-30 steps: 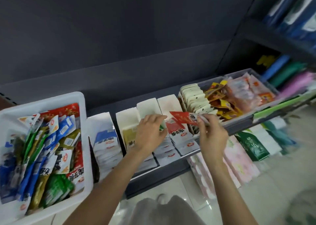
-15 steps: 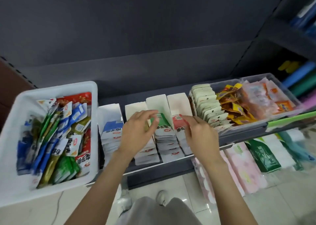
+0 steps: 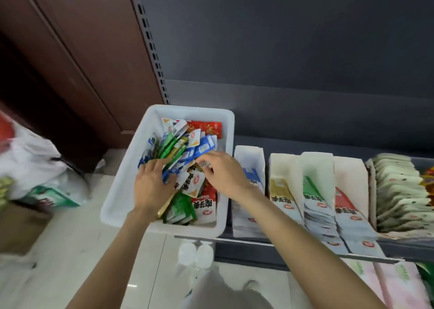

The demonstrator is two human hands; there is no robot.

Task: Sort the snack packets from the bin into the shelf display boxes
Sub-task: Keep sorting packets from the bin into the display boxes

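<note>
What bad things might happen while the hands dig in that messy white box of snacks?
1. The white bin seems to stick out past the shelf edge, so pressing on its near side might tip it.
2. The packets lie in a jumbled heap under the left hand and right hand; lifting one may flick others onto the floor.
3. The colours are mixed, so a packet may land in the wrong display box.

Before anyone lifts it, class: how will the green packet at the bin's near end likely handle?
The green packet looks flat and thin, so probably light and floppy. Its glossy film may be slippery. It lies among loose packets in the white bin, so neighbours may shift.
</note>
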